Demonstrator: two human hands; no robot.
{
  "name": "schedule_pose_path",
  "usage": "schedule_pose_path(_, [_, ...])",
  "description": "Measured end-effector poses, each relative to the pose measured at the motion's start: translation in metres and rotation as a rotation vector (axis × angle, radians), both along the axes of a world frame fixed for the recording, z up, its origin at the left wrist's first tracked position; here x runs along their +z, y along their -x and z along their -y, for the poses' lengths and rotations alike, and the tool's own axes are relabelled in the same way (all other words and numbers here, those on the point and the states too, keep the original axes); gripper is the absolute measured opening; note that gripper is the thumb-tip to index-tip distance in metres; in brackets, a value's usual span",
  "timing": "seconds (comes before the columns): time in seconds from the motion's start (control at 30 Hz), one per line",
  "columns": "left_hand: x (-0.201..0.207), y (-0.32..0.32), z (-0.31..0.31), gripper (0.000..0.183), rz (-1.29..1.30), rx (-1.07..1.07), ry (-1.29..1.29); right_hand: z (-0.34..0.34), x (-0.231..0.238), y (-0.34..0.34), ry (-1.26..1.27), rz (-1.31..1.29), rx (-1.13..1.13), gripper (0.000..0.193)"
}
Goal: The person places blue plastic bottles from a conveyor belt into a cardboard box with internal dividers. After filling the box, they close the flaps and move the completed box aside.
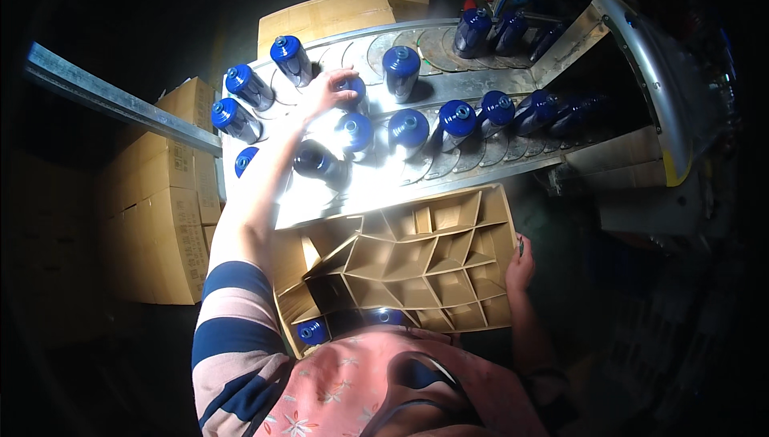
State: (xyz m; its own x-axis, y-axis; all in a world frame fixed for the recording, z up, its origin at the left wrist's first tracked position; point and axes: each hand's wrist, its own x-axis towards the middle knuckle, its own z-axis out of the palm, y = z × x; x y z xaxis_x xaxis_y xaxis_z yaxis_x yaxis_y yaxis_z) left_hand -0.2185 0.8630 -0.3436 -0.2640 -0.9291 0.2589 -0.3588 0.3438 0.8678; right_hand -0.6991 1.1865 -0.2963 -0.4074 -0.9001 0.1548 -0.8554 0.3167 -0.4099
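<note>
My left hand [328,91] reaches over the conveyor, its fingers around the top of a blue canister [353,87] that is partly hidden by the hand. Close by stand other blue canisters, one [354,131] just nearer to me and another [400,68] to the right. My right hand [520,267] is closed at the right side wall of an open cardboard box [503,221] with cardboard dividers. A small dark object [521,245] shows at its fingers; its kind is unclear. Two blue canisters, one at the near left corner [311,331] and one beside it [388,316], sit in the box.
The conveyor's overlapping metal plates [448,161] carry several more canisters, upright, coming from a metal-framed opening [653,84] at the right. Closed cartons [164,221] are stacked at the left, under a metal rail [120,99]. Another carton [324,19] stands behind the conveyor.
</note>
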Motion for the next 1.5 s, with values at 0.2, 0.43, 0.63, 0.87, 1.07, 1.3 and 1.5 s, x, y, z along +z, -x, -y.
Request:
schedule_pose_path(0.2, [-0.02, -0.014, 0.014, 0.028, -0.133, 0.139, -0.174, -0.003, -0.005, -0.003, -0.044, -0.002, -0.003, 0.031])
schedule_pose_path(0.43, [0.007, -0.018, 0.098, 0.039, -0.014, 0.528, -0.055, 0.01, 0.012, 0.012, -0.004, 0.009, 0.064, 0.027])
schedule_pose_path(0.63, [-0.017, -0.031, 0.123, 0.045, 0.105, 0.658, -0.161, 0.003, 0.014, -0.004, -0.075, 0.055, 0.03, 0.029])
schedule_pose_path(0.87, [0.037, -0.016, 0.074, 0.048, 0.238, 0.612, 0.252, 0.025, 0.018, 0.005, -0.117, 0.111, -0.007, 0.033])
schedule_pose_path(1.07, [0.07, 0.051, -0.041, 0.049, 0.104, -0.281, -0.259, 0.021, 0.012, 0.002, -0.046, 0.031, 0.03, 0.04])
schedule_pose_path(1.3, [0.056, 0.084, -0.064, 0.028, 0.086, -0.186, -0.112, 0.001, 0.015, 0.0, -0.09, -0.089, -0.02, 0.038])
schedule_pose_path(1.5, [0.08, 0.104, -0.079, 0.034, 0.144, -0.044, -0.184, -0.01, 0.027, 0.008, -0.011, -0.068, 0.04, 0.035])
